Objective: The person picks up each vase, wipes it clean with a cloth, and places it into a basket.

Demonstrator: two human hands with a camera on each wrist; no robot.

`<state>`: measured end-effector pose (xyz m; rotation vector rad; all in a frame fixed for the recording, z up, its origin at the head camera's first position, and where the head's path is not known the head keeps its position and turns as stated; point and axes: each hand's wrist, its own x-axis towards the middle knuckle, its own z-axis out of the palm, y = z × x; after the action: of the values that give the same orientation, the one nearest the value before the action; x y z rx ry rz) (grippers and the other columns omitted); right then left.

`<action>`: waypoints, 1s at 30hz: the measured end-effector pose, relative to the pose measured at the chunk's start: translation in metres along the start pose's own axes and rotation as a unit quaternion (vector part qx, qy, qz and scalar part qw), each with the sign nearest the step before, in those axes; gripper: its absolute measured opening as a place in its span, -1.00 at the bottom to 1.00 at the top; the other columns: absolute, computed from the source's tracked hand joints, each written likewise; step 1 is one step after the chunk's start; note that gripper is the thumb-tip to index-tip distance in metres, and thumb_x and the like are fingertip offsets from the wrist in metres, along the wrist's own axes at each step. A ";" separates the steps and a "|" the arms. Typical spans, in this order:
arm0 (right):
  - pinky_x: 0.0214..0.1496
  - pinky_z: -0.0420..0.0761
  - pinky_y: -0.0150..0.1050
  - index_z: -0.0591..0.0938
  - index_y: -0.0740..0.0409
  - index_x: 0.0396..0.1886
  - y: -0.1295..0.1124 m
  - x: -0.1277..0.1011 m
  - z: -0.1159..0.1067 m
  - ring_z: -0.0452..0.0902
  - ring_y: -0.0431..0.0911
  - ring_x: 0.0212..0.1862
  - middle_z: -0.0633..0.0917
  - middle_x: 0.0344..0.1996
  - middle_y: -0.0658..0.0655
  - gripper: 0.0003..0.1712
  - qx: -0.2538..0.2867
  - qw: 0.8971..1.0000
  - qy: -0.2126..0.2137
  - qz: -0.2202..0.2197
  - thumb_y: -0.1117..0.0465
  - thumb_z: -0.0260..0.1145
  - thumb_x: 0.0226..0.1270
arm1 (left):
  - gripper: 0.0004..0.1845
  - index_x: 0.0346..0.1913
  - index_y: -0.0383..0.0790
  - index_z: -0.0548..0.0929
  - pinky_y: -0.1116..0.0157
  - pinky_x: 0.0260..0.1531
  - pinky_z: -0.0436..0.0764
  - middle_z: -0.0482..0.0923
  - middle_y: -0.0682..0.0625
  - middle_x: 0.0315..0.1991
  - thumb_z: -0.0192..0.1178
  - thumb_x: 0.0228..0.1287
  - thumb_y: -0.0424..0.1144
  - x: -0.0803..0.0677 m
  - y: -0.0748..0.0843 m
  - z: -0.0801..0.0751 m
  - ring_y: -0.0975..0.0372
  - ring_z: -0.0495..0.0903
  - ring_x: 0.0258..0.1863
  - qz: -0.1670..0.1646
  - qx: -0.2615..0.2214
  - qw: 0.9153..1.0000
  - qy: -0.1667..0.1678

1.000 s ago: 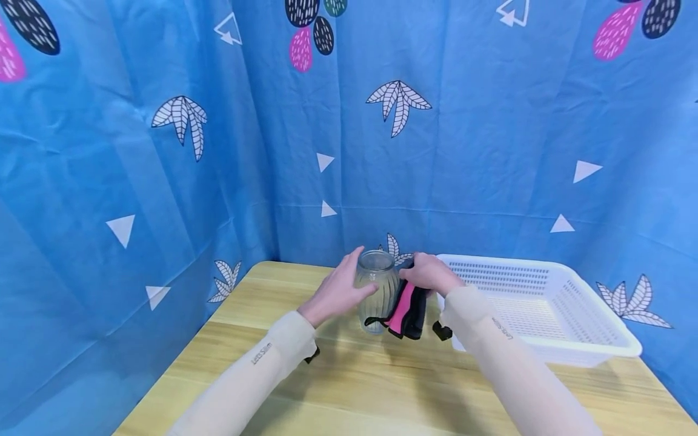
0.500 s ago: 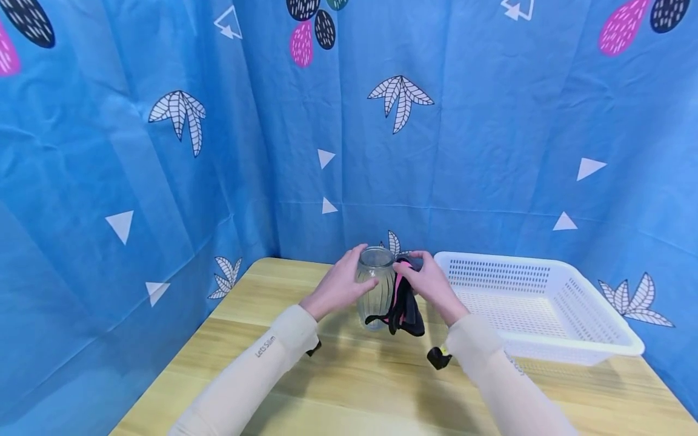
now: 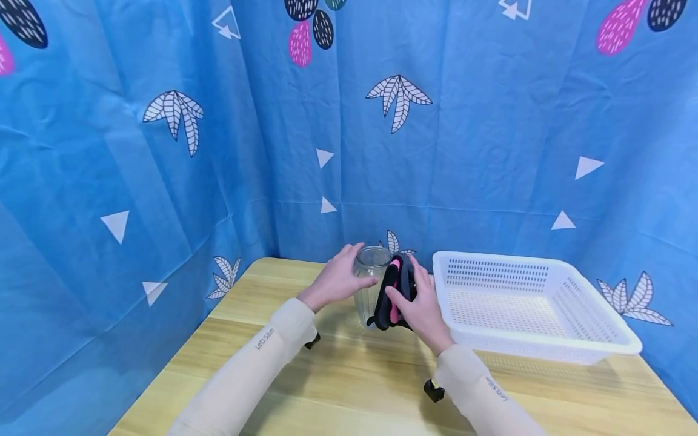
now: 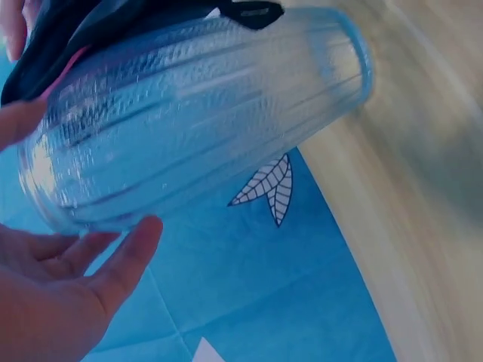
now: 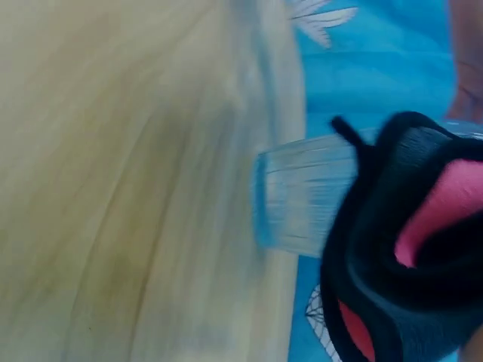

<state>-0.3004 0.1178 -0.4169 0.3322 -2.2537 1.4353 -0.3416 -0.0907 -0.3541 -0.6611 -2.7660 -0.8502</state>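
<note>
A ribbed clear glass jar (image 3: 372,286) stands upright on the wooden table (image 3: 349,375) near the back. My left hand (image 3: 338,281) grips its left side, fingers round the rim. My right hand (image 3: 415,306) holds a black and pink cloth (image 3: 394,292) against the jar's right side. The left wrist view shows the jar (image 4: 204,113) close up with the cloth (image 4: 90,23) along its far side and my fingers (image 4: 98,264) under it. In the right wrist view the bunched cloth (image 5: 407,249) lies in front of the jar (image 5: 302,196).
A white perforated plastic basket (image 3: 545,348) sits on the table just right of my right hand. Blue patterned curtains (image 3: 163,151) close in the back and both sides. Bare tabletop lies toward me.
My right hand has drawn back toward me and turned, bunching the hanging cloth up against the jar's side. My left hand stays on the jar.
</note>
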 end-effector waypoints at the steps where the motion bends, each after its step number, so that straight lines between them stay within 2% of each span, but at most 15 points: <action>1: 0.22 0.44 0.10 0.12 -0.13 0.62 0.002 0.000 0.003 0.29 0.07 0.25 0.34 0.45 0.16 -0.01 -0.020 0.999 0.011 -0.024 -0.07 0.41 0.31 | 0.01 0.57 -0.13 0.20 -0.03 0.31 0.44 0.33 -0.13 0.43 0.37 0.16 0.22 0.001 0.001 -0.001 0.00 0.45 0.33 -0.001 0.001 1.000 -0.006; 3: 0.30 0.34 0.15 0.08 -0.16 0.63 0.006 0.000 0.009 0.19 0.10 0.34 0.28 0.50 0.16 -0.01 -0.035 0.998 0.026 -0.053 -0.08 0.39 0.33 | 0.01 0.56 -0.17 0.21 -0.02 0.27 0.47 0.36 -0.12 0.38 0.37 0.15 0.22 0.004 0.002 -0.004 0.02 0.48 0.27 -0.003 0.002 1.000 -0.020; 6: 0.39 0.30 0.19 0.02 -0.23 0.64 0.008 0.000 0.016 0.20 0.15 0.43 0.22 0.52 0.17 -0.09 -0.016 0.998 0.033 -0.058 -0.01 0.28 0.45 | 0.01 0.55 -0.20 0.22 -0.01 0.26 0.49 0.36 -0.11 0.37 0.37 0.13 0.18 0.006 0.007 -0.005 0.03 0.49 0.24 -0.008 0.001 0.999 -0.036; 10: 0.43 0.31 0.21 -0.05 -0.35 0.64 0.007 0.002 0.020 0.23 0.15 0.47 0.18 0.54 0.16 -0.20 0.006 0.999 0.034 -0.030 0.08 0.10 0.58 | -0.01 0.55 -0.22 0.21 0.00 0.24 0.50 0.35 -0.11 0.38 0.36 0.12 0.10 0.008 0.013 -0.006 0.00 0.51 0.22 -0.014 0.008 0.999 -0.038; 12: 0.44 0.28 0.23 -0.06 -0.35 0.64 0.004 0.003 0.021 0.21 0.18 0.48 0.18 0.54 0.18 -0.21 0.008 0.999 0.034 -0.019 0.11 0.06 0.60 | -0.02 0.55 -0.22 0.20 -0.02 0.24 0.51 0.34 -0.12 0.39 0.35 0.13 0.09 0.009 0.015 -0.006 -0.03 0.51 0.23 -0.020 0.014 0.999 -0.037; 16: 0.43 0.31 0.21 -0.06 -0.32 0.65 0.001 0.004 0.022 0.26 0.20 0.45 0.20 0.52 0.23 -0.22 0.002 0.999 0.032 0.019 0.13 0.03 0.60 | 0.04 0.55 -0.26 0.20 -0.05 0.25 0.49 0.31 -0.18 0.43 0.31 0.16 0.29 0.009 0.021 -0.005 -0.09 0.49 0.29 -0.037 0.023 0.999 -0.031; 18: 0.36 0.39 0.17 -0.05 -0.25 0.65 0.001 0.005 0.021 0.41 0.19 0.31 0.23 0.50 0.28 -0.24 0.006 0.998 0.034 0.044 0.13 0.01 0.60 | 0.09 0.53 -0.28 0.22 -0.04 0.24 0.51 0.33 -0.21 0.41 0.26 0.15 0.41 0.010 0.024 -0.002 -0.10 0.49 0.29 -0.044 0.026 0.998 -0.023; 19: 0.28 0.48 0.10 -0.05 -0.21 0.66 0.001 0.005 0.021 0.52 0.18 0.17 0.32 0.43 0.32 -0.25 0.008 0.998 0.034 0.060 0.11 0.00 0.61 | 0.10 0.52 -0.30 0.23 -0.03 0.22 0.52 0.34 -0.21 0.40 0.24 0.14 0.44 0.011 0.026 -0.001 -0.10 0.50 0.27 -0.048 0.028 0.998 -0.019; 21: -0.03 0.65 0.00 -0.05 -0.16 0.66 0.002 0.004 0.021 0.65 0.12 -0.23 0.56 0.12 0.37 -0.27 0.028 0.995 0.026 0.095 0.08 -0.02 0.63 | 0.10 0.50 -0.33 0.26 -0.01 0.19 0.55 0.38 -0.22 0.37 0.23 0.15 0.44 0.012 0.028 0.000 -0.11 0.53 0.24 -0.050 0.037 0.998 -0.013; 23: -0.42 0.63 -0.11 -0.05 -0.14 0.66 0.004 0.003 0.021 0.55 0.02 -0.61 0.66 -0.31 0.30 -0.29 0.060 0.989 0.009 0.134 0.07 -0.05 0.65 | 0.06 0.47 -0.35 0.30 0.00 0.18 0.56 0.42 -0.22 0.34 0.26 0.16 0.40 0.013 0.031 0.000 -0.10 0.54 0.22 -0.053 0.047 0.997 -0.008; 25: -0.67 0.52 -0.15 -0.08 -0.16 0.66 0.007 0.002 0.022 0.41 -0.04 -0.79 0.53 -0.64 0.19 -0.29 0.092 0.980 -0.016 0.173 0.07 -0.08 0.66 | 0.02 0.46 -0.35 0.33 0.01 0.20 0.55 0.44 -0.21 0.33 0.29 0.17 0.36 0.013 0.032 -0.001 -0.08 0.54 0.24 -0.055 0.060 0.997 -0.005; 26: -0.71 0.50 -0.13 -0.06 -0.16 0.66 0.009 0.001 0.022 0.40 -0.04 -0.81 0.51 -0.71 0.21 -0.30 0.105 0.976 -0.029 0.189 0.10 -0.09 0.65 | 0.01 0.45 -0.35 0.34 0.01 0.21 0.54 0.46 -0.21 0.33 0.30 0.17 0.35 0.014 0.033 -0.003 -0.07 0.53 0.24 -0.056 0.069 0.996 -0.004; 27: -0.64 0.53 -0.14 -0.02 -0.12 0.66 0.012 0.000 0.023 0.47 -0.05 -0.73 0.56 -0.65 0.21 -0.31 0.101 0.974 -0.036 0.197 0.14 -0.08 0.64 | 0.00 0.44 -0.33 0.36 0.01 0.21 0.53 0.48 -0.19 0.32 0.31 0.16 0.35 0.014 0.034 -0.004 -0.06 0.52 0.25 -0.057 0.076 0.996 -0.004; 29: -0.32 0.67 -0.05 0.09 0.01 0.63 0.018 -0.002 0.023 0.67 0.08 -0.40 0.68 -0.36 0.36 -0.35 0.081 0.974 -0.055 0.206 0.20 -0.08 0.61 | -0.02 0.44 -0.29 0.38 -0.02 0.22 0.51 0.50 -0.15 0.33 0.31 0.15 0.35 0.015 0.036 -0.007 -0.03 0.48 0.28 -0.059 0.086 0.995 -0.005; 30: -0.11 0.67 0.01 0.16 0.07 0.60 0.022 -0.004 0.024 0.69 0.15 -0.18 0.69 -0.17 0.42 -0.37 0.069 0.973 -0.065 0.209 0.23 -0.08 0.59 | -0.03 0.43 -0.28 0.40 -0.03 0.21 0.51 0.52 -0.14 0.32 0.31 0.15 0.35 0.015 0.037 -0.008 -0.02 0.47 0.28 -0.058 0.090 0.994 -0.006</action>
<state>-0.3120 0.1054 -0.4445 -0.0138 -2.4342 1.8340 -0.3377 -0.0623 -0.3250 -0.4786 -2.8715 -0.6071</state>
